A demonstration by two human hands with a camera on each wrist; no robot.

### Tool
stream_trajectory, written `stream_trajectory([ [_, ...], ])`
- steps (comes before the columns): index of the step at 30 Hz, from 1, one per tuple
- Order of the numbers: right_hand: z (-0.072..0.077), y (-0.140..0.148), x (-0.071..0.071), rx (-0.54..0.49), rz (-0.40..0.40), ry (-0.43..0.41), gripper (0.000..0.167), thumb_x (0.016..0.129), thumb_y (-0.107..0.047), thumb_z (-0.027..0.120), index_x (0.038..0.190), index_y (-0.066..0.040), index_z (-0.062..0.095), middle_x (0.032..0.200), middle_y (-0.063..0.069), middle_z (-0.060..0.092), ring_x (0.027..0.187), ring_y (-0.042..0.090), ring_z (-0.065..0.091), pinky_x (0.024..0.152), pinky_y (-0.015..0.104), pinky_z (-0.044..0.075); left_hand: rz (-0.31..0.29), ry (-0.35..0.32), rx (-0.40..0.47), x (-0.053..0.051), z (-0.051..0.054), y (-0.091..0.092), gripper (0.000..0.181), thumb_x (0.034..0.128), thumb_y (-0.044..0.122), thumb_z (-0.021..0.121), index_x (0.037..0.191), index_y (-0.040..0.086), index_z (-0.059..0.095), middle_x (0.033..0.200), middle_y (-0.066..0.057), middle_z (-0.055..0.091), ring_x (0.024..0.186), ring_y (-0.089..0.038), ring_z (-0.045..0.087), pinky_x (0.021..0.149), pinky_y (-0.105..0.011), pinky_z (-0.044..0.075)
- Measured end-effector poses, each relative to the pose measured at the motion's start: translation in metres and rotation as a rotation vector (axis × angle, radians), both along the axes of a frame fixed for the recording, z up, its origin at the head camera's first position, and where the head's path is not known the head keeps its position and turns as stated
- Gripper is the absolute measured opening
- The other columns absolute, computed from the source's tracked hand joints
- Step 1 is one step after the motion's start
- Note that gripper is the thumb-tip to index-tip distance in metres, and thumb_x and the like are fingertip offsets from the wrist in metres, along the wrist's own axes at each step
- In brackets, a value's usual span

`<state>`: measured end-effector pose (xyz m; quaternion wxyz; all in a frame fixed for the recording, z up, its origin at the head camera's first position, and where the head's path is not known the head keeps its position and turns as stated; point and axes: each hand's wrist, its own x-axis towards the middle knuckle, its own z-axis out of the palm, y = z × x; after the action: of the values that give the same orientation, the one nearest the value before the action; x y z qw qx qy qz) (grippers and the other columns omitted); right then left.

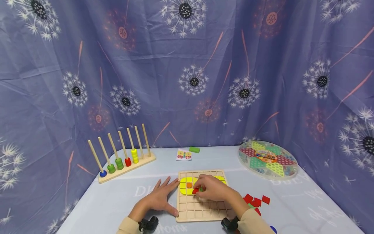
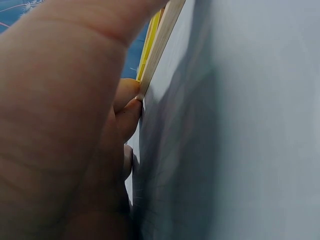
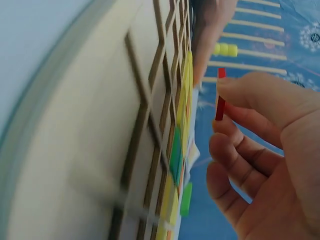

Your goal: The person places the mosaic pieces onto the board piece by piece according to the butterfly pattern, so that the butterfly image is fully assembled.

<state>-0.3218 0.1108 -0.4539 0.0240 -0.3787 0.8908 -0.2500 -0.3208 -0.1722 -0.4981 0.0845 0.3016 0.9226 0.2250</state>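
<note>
the spread left hand touches the board, above which the right hand pinches a red piece, perhaps rounded.

The piece is red, the curtain dandelion-patterned.

Is closed in at the back and on both sides by a blue-violet curtain, hung in loose, shallow folds. Carries an all-over print of white dandelion heads with dark centres, fainter coral ones among them, and slender pinkish stems. Has in front a pale bluish-white tabletop, marked with faint white lettering. Is lit softly, with gentle shading along the folds.
</note>
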Motion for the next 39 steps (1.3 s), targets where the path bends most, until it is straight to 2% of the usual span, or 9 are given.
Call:
stream_trajectory([
  [9, -0.009, -0.034, 0.0, 0.037, 0.008, 0.022, 0.022, 0.084, -0.024, 0.072, 0.106, -0.021, 0.075, 0.092, -0.013, 0.057, 0.071, 0.003, 0.051, 0.064, 0.019, 0.046, 0.0, 0.02, -0.026, -0.001, -0.002, -0.002, 0.119, 0.0597, 0.076, 0.072, 0.154, 0.021, 0.025, 0.158, 0.001, 0.021, 0.144, -0.034, 0.007, 0.11, -0.062, -0.002],
  [12, -0.009, -0.041, 0.002, 0.056, 0.027, 0.044, 0.023, 0.084, -0.025, 0.072, 0.106, -0.02, 0.075, 0.095, -0.015, 0.058, 0.076, 0.003, 0.053, 0.068, 0.018, 0.046, -0.003, 0.032, -0.024, -0.001, -0.002, -0.003, 0.12, 0.0587, 0.077, 0.071, 0.154, 0.021, 0.025, 0.158, 0.002, 0.021, 0.144, -0.034, 0.007, 0.11, -0.062, -0.001],
  [17, -0.011, -0.05, 0.006, 0.077, 0.05, 0.073, 0.02, 0.085, -0.025, 0.073, 0.104, -0.021, 0.075, 0.095, -0.015, 0.059, 0.077, 0.002, 0.052, 0.067, 0.017, 0.046, -0.008, 0.039, -0.021, -0.001, -0.001, -0.004, 0.12, 0.0587, 0.077, 0.071, 0.154, 0.02, 0.026, 0.158, 0.001, 0.021, 0.144, -0.034, 0.008, 0.109, -0.063, -0.001],
  [27, -0.015, -0.054, 0.005, 0.1, 0.017, 0.072, 0.016, 0.083, -0.023, 0.075, 0.098, -0.023, 0.076, 0.092, -0.016, 0.057, 0.08, 0.002, 0.052, 0.073, 0.02, 0.047, -0.002, 0.03, -0.028, -0.001, 0.0, -0.003, 0.119, 0.0589, 0.077, 0.071, 0.154, 0.021, 0.026, 0.158, 0.001, 0.021, 0.144, -0.034, 0.007, 0.11, -0.062, -0.001],
  [39, -0.018, -0.053, 0.004, 0.106, 0.034, 0.077, 0.012, 0.083, -0.027, 0.076, 0.094, -0.024, 0.076, 0.087, -0.018, 0.056, 0.077, 0.001, 0.051, 0.071, 0.019, 0.046, -0.012, 0.027, -0.011, 0.0, 0.002, -0.002, 0.12, 0.0594, 0.076, 0.072, 0.154, 0.019, 0.025, 0.158, 0.0, 0.021, 0.144, -0.035, 0.007, 0.109, -0.063, -0.001],
])
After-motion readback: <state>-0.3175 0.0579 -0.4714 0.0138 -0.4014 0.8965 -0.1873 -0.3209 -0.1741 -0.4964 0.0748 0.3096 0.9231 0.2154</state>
